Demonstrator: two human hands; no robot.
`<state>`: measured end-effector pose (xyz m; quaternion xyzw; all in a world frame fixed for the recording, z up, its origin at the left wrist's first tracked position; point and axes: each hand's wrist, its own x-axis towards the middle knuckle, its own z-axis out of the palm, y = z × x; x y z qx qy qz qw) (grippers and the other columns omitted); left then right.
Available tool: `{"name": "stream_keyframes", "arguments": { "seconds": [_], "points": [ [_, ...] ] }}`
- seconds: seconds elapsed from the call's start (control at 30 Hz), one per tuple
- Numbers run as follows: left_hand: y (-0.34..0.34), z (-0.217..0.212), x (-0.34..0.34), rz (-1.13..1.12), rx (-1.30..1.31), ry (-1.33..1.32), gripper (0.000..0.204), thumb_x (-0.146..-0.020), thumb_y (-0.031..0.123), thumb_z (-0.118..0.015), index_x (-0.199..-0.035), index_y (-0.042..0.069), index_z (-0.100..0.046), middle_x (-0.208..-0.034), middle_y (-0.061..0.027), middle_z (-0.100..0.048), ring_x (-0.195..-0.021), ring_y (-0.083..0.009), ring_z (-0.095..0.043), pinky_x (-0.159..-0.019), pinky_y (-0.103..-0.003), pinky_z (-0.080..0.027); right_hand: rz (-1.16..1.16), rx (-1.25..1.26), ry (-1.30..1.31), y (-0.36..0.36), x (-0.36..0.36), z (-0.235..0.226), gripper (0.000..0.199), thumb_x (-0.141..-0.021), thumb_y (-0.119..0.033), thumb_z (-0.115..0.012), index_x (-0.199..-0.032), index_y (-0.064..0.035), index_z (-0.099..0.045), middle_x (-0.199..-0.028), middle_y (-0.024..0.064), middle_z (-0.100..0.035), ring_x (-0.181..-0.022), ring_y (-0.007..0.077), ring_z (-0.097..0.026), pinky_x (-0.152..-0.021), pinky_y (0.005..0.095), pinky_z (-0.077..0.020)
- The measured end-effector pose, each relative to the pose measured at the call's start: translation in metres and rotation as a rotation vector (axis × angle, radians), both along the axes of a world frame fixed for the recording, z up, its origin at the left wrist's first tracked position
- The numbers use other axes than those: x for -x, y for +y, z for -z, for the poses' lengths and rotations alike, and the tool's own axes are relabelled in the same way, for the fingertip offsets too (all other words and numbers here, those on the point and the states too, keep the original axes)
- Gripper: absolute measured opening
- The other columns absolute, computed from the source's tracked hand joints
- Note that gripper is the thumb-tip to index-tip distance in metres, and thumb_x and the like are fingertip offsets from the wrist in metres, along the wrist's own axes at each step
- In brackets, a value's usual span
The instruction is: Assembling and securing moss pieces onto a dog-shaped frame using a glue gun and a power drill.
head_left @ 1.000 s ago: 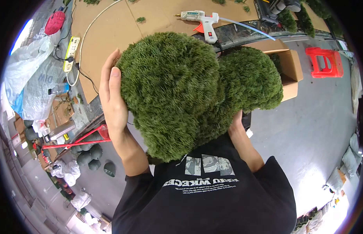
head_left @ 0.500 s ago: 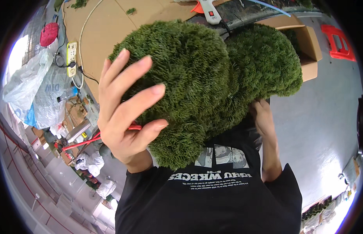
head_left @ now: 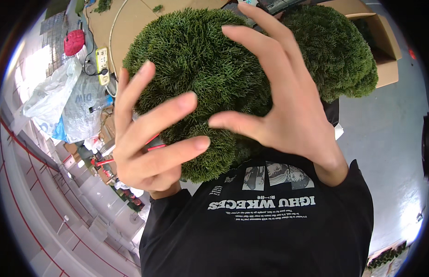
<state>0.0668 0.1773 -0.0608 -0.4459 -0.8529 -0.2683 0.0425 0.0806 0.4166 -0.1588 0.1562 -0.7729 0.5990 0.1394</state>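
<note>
Head view: left hand (head_left: 152,143) and right hand (head_left: 281,106), fingers spread apart, press the green mossy topiary (head_left: 214,69).

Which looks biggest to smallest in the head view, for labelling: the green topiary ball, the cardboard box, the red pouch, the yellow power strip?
1. green topiary ball, though nearest the camera
2. cardboard box
3. red pouch
4. yellow power strip, close to the pouch, unsure

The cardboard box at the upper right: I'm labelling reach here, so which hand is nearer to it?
Right. The right hand spreads over the green mounds just left of the cardboard box; the left hand lies far across at the mounds' left side.
</note>
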Motion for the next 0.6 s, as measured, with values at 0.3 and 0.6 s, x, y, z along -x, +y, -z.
{"name": "stream_keyframes", "arguments": {
  "seconds": [0.3, 0.6],
  "points": [
    [-0.006, -0.004, -0.028, -0.19, 0.22, 0.047, 0.047, -0.102, 0.051, -0.05, -0.098, 0.021, -0.085, -0.116, -0.0025, -0.079, -0.138, -0.0482, -0.054, -0.123, -0.069, -0.023, -0.013, 0.125, -0.082, -0.013, -0.002, 0.02, 0.082, -0.072, -0.022, -0.093, -0.144, -0.009, -0.057, -0.154, 0.0174, -0.051, -0.139, 0.0365, -0.052, -0.112, 0.0447, -0.0462],
    [0.014, -0.024, -0.023, -0.083, 0.443, 0.004, 0.053, -0.097, 0.066, -0.055, -0.104, 0.022, -0.083, -0.112, 0.0038, -0.08, -0.133, -0.048, -0.057, -0.121, -0.07, -0.024, 0.016, 0.106, -0.112, -0.015, -0.004, 0.021, 0.079, -0.072, -0.013, -0.089, -0.144, -0.0087, -0.057, -0.152, 0.0175, -0.051, -0.138, 0.036, -0.053, -0.111, 0.0436, -0.0473]
  ]
}}
